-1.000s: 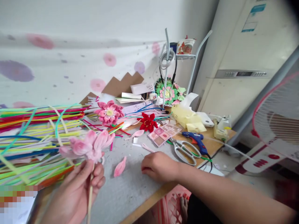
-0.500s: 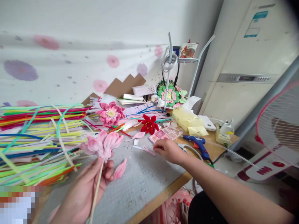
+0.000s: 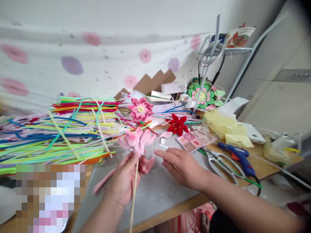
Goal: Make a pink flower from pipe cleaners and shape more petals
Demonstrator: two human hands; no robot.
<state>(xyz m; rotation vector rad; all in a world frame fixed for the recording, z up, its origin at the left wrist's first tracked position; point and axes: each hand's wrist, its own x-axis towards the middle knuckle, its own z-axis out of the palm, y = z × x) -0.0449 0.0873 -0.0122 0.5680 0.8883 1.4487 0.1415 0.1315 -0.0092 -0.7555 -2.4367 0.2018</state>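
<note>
My left hand (image 3: pixel 127 178) is closed round the stem of a pale pink flower (image 3: pixel 137 141), just below its petals. The pale stem (image 3: pixel 134 194) hangs down past my wrist. To the right, my right hand (image 3: pixel 178 163) is apart from the flower, its fingers extended and nothing visible in them. A loose pink petal (image 3: pixel 150 164) shows between the hands, close to my left fingers; whether it is held is unclear. Another pink petal (image 3: pixel 166 135) lies on the grey mat (image 3: pixel 160 200), beside a red flower (image 3: pixel 178 125).
Bundled coloured stems (image 3: pixel 60 129) cover the left. A darker pink flower (image 3: pixel 141 109) lies behind. Scissors (image 3: pixel 221 165), a blue glue gun (image 3: pixel 239 157) and a powder palette (image 3: pixel 195 140) are on the right. A rack (image 3: pixel 238 50) stands at the back right.
The view has swung right to left, so things appear further right. My right hand has left the palette's front edge and come nearer the pink flower, its fingers more extended.
</note>
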